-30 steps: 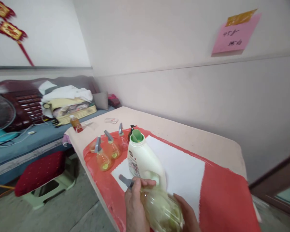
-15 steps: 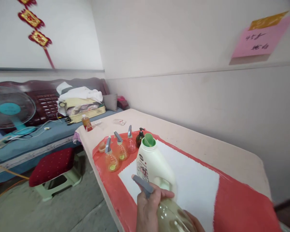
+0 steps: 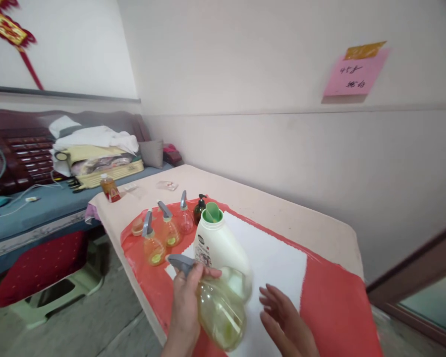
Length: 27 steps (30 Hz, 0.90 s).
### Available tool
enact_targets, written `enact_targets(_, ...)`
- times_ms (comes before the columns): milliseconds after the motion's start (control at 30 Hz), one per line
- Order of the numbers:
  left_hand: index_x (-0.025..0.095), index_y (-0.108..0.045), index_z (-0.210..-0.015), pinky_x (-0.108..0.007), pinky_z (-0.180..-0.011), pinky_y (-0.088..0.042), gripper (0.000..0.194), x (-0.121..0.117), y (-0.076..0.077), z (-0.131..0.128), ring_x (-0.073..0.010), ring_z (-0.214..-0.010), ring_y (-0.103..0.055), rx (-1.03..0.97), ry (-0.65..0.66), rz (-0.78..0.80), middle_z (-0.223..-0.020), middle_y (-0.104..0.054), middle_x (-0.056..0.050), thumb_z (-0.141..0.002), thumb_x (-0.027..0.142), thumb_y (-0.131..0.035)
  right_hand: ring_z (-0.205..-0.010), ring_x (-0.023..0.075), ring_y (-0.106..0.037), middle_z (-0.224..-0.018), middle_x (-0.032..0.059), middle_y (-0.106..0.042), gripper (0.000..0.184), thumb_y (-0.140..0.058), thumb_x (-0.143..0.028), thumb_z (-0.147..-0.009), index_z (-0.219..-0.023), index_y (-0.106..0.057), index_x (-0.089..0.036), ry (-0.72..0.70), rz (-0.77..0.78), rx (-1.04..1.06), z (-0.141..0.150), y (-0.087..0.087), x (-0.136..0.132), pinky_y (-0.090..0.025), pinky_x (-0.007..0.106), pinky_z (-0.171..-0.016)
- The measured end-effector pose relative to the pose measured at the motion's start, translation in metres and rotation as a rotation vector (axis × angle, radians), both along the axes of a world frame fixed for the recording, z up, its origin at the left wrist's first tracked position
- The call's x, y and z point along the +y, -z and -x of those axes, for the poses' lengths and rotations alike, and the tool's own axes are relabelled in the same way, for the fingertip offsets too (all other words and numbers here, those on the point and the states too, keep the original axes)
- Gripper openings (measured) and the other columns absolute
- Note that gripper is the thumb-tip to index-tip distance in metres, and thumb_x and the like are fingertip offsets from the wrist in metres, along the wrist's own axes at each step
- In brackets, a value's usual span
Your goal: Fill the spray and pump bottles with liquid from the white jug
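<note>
A see-through yellowish spray bottle (image 3: 223,312) with a grey trigger head lies tilted in my left hand (image 3: 189,292), its base toward me and to the right. The fingers wrap round its neck. My right hand (image 3: 284,317) is off the bottle, fingers apart, over the white sheet (image 3: 273,248). Just beyond the spray bottle stands a cream-white detergent jug (image 3: 221,243) with a green spout in its open mouth; the spray bottle covers part of its lower side. Several similar spray bottles stand to the left, among them a yellow one (image 3: 154,248) and a pink one (image 3: 186,220).
A dark pump bottle (image 3: 199,210) stands behind the jug. On the table (image 3: 260,203) lies a red cloth (image 3: 334,292). A drink bottle (image 3: 109,188) is at the far left corner. A red-topped stool (image 3: 44,267) stands left; the wall runs along the right.
My right hand has come away from the spray bottle and opened to the right. The left hand still grips it, now with more of its body in view. The view has turned right.
</note>
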<state>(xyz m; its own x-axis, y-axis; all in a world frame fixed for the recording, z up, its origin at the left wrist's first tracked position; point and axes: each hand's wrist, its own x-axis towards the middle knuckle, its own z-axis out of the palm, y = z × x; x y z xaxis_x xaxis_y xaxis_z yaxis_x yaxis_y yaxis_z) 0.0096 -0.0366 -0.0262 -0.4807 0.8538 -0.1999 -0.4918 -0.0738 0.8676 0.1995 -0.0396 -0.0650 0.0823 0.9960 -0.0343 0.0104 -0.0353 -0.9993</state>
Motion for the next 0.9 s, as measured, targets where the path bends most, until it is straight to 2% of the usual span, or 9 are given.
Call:
enact_targets(100,0.014,-0.067,-0.069,-0.032,-0.064,-0.05,0.033,0.005,0.003,0.011,-0.0258,-0.073,-0.069,-0.037,-0.033,0.002,-0.075,-0.074,-0.011,-0.072,0.047,-0.073,-0.114,0.0303,-0.058,-0.126,0.0083,-0.064,0.061,-0.073,-0.041,-0.066,-0.122,-0.058,-0.023,-0.039,-0.036,-0.108,0.024,-0.014,0.028,-0.045,0.043,-0.097)
enact_targets(133,0.014,-0.067,-0.069,-0.032,-0.064,-0.05,0.033,0.007,0.003,0.012,-0.0253,-0.072,-0.069,-0.049,-0.044,0.004,-0.075,-0.074,-0.01,-0.071,0.046,-0.073,-0.106,0.0296,-0.061,-0.115,0.0068,-0.069,0.056,-0.075,-0.034,-0.062,-0.116,-0.062,-0.021,-0.107,-0.045,-0.1,0.034,-0.017,0.037,-0.047,0.042,-0.094)
enact_targets(200,0.015,-0.065,-0.068,-0.031,-0.065,-0.051,0.032,0.008,0.004,0.014,-0.0246,-0.071,-0.069,-0.071,-0.059,0.006,-0.072,-0.074,-0.009,-0.071,0.045,-0.074,-0.084,0.0263,-0.064,-0.087,0.0029,-0.072,0.039,-0.074,-0.034,-0.062,-0.097,-0.067,-0.018,-0.126,-0.05,-0.075,0.049,-0.021,0.054,-0.051,0.038,-0.078)
enact_targets(300,0.015,-0.064,-0.068,-0.032,-0.067,-0.051,0.03,0.009,0.004,0.017,-0.0247,-0.072,-0.069,-0.076,-0.075,0.008,-0.072,-0.074,-0.008,-0.07,0.044,-0.075,-0.064,0.0198,-0.057,-0.067,-0.0015,-0.065,0.028,-0.071,-0.039,-0.067,-0.084,-0.068,-0.017,-0.045,-0.041,-0.031,0.056,-0.021,0.071,-0.048,0.032,-0.062)
enact_targets(400,0.015,-0.066,-0.069,-0.034,-0.068,-0.051,0.032,0.012,0.006,0.024,-0.0256,-0.073,-0.069,-0.025,-0.136,0.045,-0.075,-0.074,-0.009,-0.069,0.046,-0.074,-0.057,0.0156,-0.048,-0.06,-0.0041,-0.058,0.027,-0.069,-0.038,-0.067,-0.084,-0.068,-0.017,0.083,-0.047,-0.022,0.041,-0.023,0.083,-0.043,0.029,-0.057)
enact_targets(567,0.013,-0.071,-0.072,-0.037,-0.072,-0.051,0.038,0.017,0.01,0.032,-0.0262,-0.075,-0.067,0.175,-0.28,0.16,-0.083,-0.072,-0.011,-0.071,0.051,-0.068,-0.068,0.0186,-0.054,-0.073,-0.0021,-0.064,0.034,-0.071,-0.033,-0.063,-0.094,-0.069,-0.018,0.212,-0.054,-0.084,0.006,-0.023,0.103,-0.043,0.029,-0.061)
enact_targets(700,0.016,-0.075,-0.072,-0.04,-0.087,-0.047,0.037,0.018,0.004,0.033,-0.0293,-0.092,-0.064,0.443,-0.398,0.202,-0.093,-0.07,-0.011,-0.075,0.051,-0.064,-0.076,0.0237,-0.057,-0.079,0.002,-0.066,0.041,-0.068,-0.04,-0.065,-0.098,-0.067,-0.016,0.28,-0.026,-0.149,-0.008,-0.011,0.112,-0.045,0.033,-0.064)
enact_targets(800,0.017,-0.076,-0.076,-0.041,-0.092,-0.043,0.036,0.022,0.002,0.037,-0.0307,-0.098,-0.062,0.513,-0.426,0.195,-0.088,-0.071,-0.01,-0.076,0.05,-0.063,-0.081,0.0261,-0.059,-0.084,0.0034,-0.066,0.046,-0.066,-0.048,-0.069,-0.103,-0.064,-0.018,0.259,0.003,-0.191,-0.013,-0.004,0.113,-0.047,0.035,-0.068)
enact_targets(900,0.016,-0.072,-0.085,-0.041,-0.088,-0.045,0.037,0.033,0.01,0.043,-0.03,-0.092,-0.064,0.482,-0.45,0.186,-0.085,-0.071,-0.009,-0.073,0.05,-0.067,-0.092,0.03,-0.061,-0.098,0.0053,-0.067,0.06,-0.072,-0.055,-0.064,-0.111,-0.059,-0.021,0.181,0.026,-0.234,-0.022,0.002,0.102,-0.049,0.041,-0.077)
